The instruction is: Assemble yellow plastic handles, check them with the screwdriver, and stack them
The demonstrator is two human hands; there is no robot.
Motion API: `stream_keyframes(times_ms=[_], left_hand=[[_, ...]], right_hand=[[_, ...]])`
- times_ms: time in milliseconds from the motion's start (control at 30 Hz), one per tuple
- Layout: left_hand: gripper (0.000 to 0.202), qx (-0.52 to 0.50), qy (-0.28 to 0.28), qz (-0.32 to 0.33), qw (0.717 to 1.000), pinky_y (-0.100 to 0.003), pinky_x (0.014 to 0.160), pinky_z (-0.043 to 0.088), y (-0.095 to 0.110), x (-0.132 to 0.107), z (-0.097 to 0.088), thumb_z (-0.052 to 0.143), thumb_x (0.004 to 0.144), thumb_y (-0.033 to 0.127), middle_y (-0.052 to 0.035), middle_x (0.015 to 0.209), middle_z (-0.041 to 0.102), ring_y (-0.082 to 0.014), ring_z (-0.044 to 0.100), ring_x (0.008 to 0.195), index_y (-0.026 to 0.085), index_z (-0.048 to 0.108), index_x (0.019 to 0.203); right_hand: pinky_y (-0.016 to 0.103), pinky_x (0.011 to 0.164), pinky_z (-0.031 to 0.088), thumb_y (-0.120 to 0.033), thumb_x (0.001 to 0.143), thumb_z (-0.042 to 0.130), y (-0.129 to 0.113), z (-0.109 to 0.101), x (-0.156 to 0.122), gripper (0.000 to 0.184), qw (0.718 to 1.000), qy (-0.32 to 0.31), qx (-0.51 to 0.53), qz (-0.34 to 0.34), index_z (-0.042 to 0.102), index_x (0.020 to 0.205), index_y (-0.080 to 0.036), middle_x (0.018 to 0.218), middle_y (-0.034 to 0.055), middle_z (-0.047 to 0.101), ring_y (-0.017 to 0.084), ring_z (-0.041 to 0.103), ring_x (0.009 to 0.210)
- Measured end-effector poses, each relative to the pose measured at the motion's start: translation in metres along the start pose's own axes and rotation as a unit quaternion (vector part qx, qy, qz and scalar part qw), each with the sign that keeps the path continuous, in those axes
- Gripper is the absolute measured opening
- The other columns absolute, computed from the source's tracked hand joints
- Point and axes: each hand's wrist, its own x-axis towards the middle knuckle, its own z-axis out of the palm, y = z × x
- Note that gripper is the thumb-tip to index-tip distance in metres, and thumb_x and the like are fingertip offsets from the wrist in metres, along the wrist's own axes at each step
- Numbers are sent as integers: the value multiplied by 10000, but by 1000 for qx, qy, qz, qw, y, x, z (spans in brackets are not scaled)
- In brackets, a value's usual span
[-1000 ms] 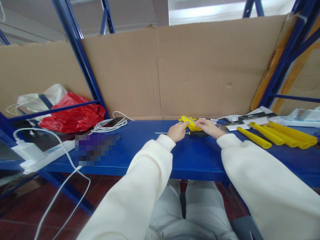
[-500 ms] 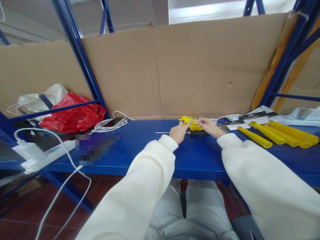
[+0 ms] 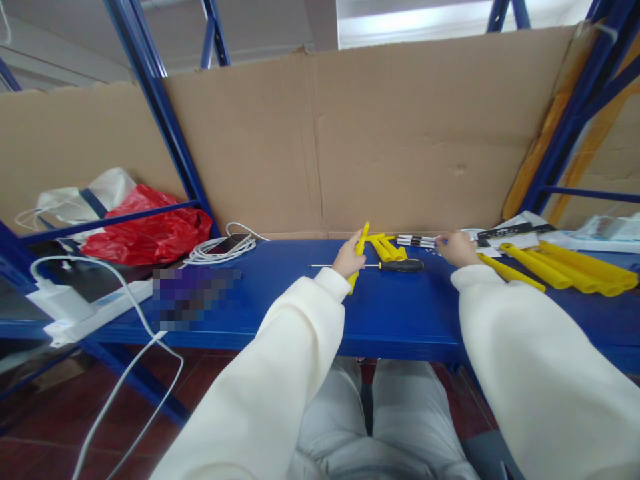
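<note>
My left hand is closed around a yellow plastic piece, held tilted above the blue shelf. Under and beside it lies a screwdriver with a black handle, its shaft pointing left. Several yellow plastic parts rest just behind the screwdriver. Farther right, my right hand is closed with its fingertips at the ends of some thin white-and-black strips. What those fingers pinch is too small to make out.
Several yellow tube-like handles lie at the right, by black-and-white packets. On the left are a coiled white cable, a red plastic bag and a white power strip. Cardboard stands along the back.
My hands have moved apart. The right hand has gone right to the white-and-black strips, while the left now holds one yellow piece tilted upright. The loose yellow parts and screwdriver handle are uncovered.
</note>
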Motion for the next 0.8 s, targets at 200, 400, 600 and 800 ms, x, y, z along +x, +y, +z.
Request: stream_keyframes(times_ms=[200, 400, 600, 800], left_hand=[[864, -124, -7, -74, 989, -170, 432, 413, 14, -8, 1, 540, 804, 5, -97, 1217, 582, -26, 520, 511, 288, 300, 1584], [827, -160, -11, -98, 982, -166, 425, 392, 16, -10, 1, 531, 801, -21, -51, 1072, 609, -25, 478, 482, 266, 337, 1552], [844, -166, -19, -96, 981, -169, 438, 399, 15, -10, 3, 525, 793, -37, -41, 1022, 623, -40, 487, 497, 265, 322, 1555], [828, -168, -24, -94, 981, -165, 407, 377, 18, -12, 2, 498, 807, -44, -50, 1026, 632, -36, 480, 475, 243, 299, 1557]], right_hand=[[617, 972, 404, -315, 873, 583, 8, -5, -8, 254, 992, -64, -102, 35, 792, 890, -172, 1165, 214, 649, 417, 506, 1211], [625, 994, 380, -268, 913, 506, 3, -3, -11, 301, 984, -97, -151, 18, 786, 946, -162, 1218, 219, 633, 398, 500, 1228], [615, 938, 415, -227, 881, 495, 7, 1, -10, 292, 982, -84, -167, -26, 783, 879, -182, 1144, 201, 660, 380, 522, 1163], [595, 966, 417, -240, 905, 483, 4, -3, -12, 303, 979, -95, -182, -13, 777, 938, -181, 1165, 192, 651, 367, 521, 1190]])
